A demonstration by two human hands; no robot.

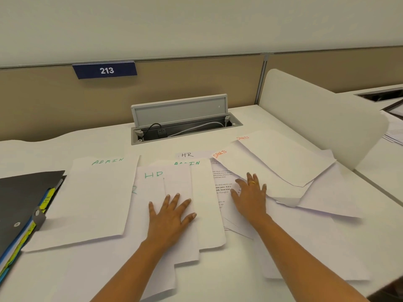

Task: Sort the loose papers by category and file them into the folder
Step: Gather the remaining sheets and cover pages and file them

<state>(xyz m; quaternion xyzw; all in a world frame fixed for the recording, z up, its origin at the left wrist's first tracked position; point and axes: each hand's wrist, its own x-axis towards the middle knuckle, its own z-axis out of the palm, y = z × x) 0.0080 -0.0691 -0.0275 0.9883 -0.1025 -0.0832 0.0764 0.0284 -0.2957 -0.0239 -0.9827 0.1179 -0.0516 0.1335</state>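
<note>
**Loose sheets spread on the desk, both hands lying flat on them**

All positions are being given from the open cable box [185,125] set into the desk [65,144]. The left hand [172,214] is lying palm down straight in front of the box, fingers spread and straight, pressing on overlapped sheets where the green HR sheet [150,184] is meeting the second ADMIN sheet [207,203]. The right hand [250,197] is lying flat in front of the box and slightly to its right, fingers spread on the printed sheet [222,186], and is wearing a ring [252,182]; its fingertips are reaching the near edge of the front SPORTS sheet [261,166]. Neither hand is pinching anything. A rear SPORTS sheet [283,147] is lying to the right of the box, partly under the front one. A small HR label [189,154] is sitting just in front of the box. The large ADMIN sheet [93,199] is lying in front of the box and to its left. The folder [19,203], dark-covered with coloured tabs showing, is lying far left of the box, and its edge is touching the large ADMIN sheet
</note>
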